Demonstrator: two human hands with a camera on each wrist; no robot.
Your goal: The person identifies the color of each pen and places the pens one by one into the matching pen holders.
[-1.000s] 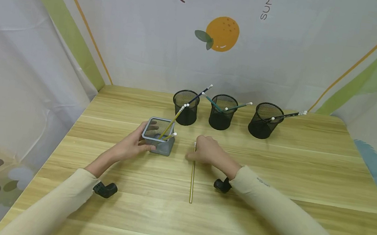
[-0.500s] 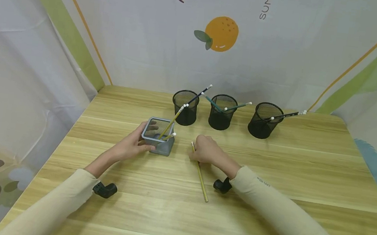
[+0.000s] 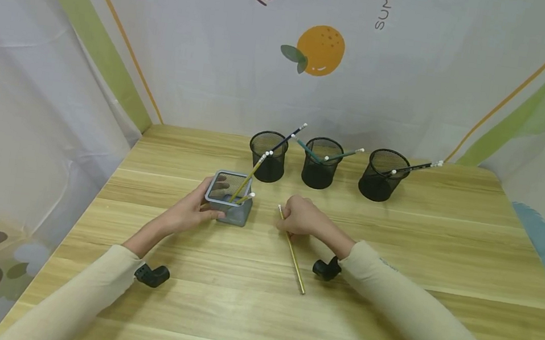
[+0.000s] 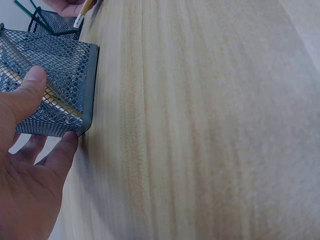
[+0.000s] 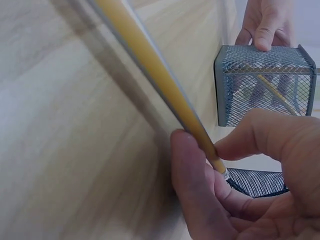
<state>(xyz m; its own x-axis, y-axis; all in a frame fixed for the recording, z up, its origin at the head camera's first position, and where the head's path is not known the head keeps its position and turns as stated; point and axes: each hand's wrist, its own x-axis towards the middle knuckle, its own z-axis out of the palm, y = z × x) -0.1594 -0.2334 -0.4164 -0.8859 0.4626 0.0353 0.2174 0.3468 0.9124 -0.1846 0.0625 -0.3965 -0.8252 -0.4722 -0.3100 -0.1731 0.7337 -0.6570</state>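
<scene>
My left hand grips a square grey mesh pencil holder that stands on the table, thumb on its near side and fingers round the far left. Yellow pencils with white erasers lean inside it. To the right, my right hand pinches another yellow pencil between thumb and fingertips near its eraser end. In the right wrist view, this yellow pencil runs slantwise close over the wood, its shadow beside it. The left wrist view shows the mesh holder with the left thumb pressed on its side.
Along the table's back edge stand three round black mesh cups: a left cup with dark blue pencils, a middle cup with green ones, and a right cup with black ones. A white curtain hangs behind the wooden table.
The pencil in my right hand has swung so its near end points further right. That hand has shifted slightly right. My left hand and the mesh holder have stayed put.
</scene>
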